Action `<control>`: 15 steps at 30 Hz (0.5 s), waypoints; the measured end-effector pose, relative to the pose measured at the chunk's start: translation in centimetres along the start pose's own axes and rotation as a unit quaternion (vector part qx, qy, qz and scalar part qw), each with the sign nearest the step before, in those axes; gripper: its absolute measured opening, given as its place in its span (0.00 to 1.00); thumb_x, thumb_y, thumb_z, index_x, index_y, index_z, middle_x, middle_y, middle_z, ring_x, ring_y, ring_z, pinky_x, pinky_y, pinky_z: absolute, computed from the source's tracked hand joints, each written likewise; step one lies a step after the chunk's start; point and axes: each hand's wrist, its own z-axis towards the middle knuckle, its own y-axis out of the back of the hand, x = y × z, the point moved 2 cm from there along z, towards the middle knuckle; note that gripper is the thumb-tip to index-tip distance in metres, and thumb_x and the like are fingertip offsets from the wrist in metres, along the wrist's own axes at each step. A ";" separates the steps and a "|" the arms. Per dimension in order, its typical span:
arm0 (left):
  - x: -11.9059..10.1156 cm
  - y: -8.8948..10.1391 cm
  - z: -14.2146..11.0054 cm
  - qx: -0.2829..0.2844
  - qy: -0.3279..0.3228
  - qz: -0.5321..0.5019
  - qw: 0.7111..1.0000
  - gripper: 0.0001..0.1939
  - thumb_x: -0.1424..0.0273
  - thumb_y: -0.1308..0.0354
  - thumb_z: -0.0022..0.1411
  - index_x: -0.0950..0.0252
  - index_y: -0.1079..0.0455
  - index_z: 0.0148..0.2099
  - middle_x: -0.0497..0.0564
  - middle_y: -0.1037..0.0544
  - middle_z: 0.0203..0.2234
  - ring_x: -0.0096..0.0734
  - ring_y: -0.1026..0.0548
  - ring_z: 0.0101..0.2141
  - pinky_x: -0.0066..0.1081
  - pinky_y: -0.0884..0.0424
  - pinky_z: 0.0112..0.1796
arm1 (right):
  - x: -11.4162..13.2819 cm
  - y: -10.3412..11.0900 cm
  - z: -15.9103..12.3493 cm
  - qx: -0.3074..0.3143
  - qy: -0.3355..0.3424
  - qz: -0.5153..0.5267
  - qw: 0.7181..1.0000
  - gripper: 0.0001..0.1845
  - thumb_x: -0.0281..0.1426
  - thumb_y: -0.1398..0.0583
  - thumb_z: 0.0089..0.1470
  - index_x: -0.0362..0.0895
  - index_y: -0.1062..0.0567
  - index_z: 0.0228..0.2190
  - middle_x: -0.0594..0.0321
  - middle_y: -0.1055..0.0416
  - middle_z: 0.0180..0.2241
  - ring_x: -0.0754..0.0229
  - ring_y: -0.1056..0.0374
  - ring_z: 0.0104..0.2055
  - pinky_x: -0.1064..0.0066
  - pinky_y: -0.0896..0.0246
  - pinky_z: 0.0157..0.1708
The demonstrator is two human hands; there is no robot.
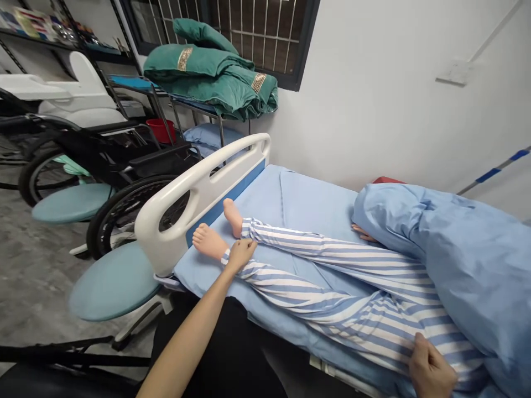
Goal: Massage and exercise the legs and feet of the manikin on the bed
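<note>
Blue-and-white striped trousers (332,301) cover the legs of a figure lying on a bed; its bare feet (208,241) look like a manikin's. At the ankles, my left hand (243,253) is closed on the trouser cuff of the nearer leg. My right hand (431,367) is closed in a fist against the trousers near the hip, at the bed's near side. Its fingertips are hidden, but the cloth appears gripped there. A light blue quilt (468,265) covers the upper body. Part of the figure's hand (364,232) shows from under the quilt's edge.
A white footboard (203,185) closes the bed's foot end. Beyond it stand a black wheelchair (136,160) and round blue-green stools (114,282). Folded green bedding (211,72) lies on a rack beneath the barred window. A white wall (373,99) runs along the bed's far side.
</note>
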 end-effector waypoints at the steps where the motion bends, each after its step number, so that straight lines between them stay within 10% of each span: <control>1: 0.9 0.0 0.2 0.005 -0.002 0.002 1.000 0.19 0.66 0.52 0.56 0.62 0.55 0.18 0.43 0.50 0.14 0.23 0.48 0.20 0.30 0.53 0.27 | 0.6 -0.3 -0.6 0.021 -0.004 -0.003 1.000 0.28 0.57 0.45 0.45 0.51 0.36 0.08 0.57 0.42 0.11 0.55 0.44 0.13 0.61 0.49 0.16; 5: 2.3 -0.2 -1.0 0.017 -0.020 -0.005 1.000 0.19 0.64 0.53 0.56 0.63 0.55 0.18 0.43 0.51 0.14 0.23 0.48 0.21 0.30 0.54 0.27 | 6.4 -2.9 -4.2 0.137 0.040 0.066 0.988 0.28 0.55 0.44 0.49 0.48 0.35 0.11 0.62 0.43 0.12 0.57 0.43 0.15 0.65 0.46 0.16; 15: 4.8 0.8 -4.5 0.060 0.070 -0.144 0.985 0.21 0.58 0.50 0.51 0.62 0.53 0.15 0.42 0.49 0.12 0.22 0.47 0.19 0.28 0.50 0.24 | 33.6 -15.2 -7.6 0.290 0.220 0.364 0.858 0.27 0.43 0.51 0.62 0.46 0.50 0.15 0.71 0.55 0.15 0.69 0.56 0.18 0.72 0.58 0.22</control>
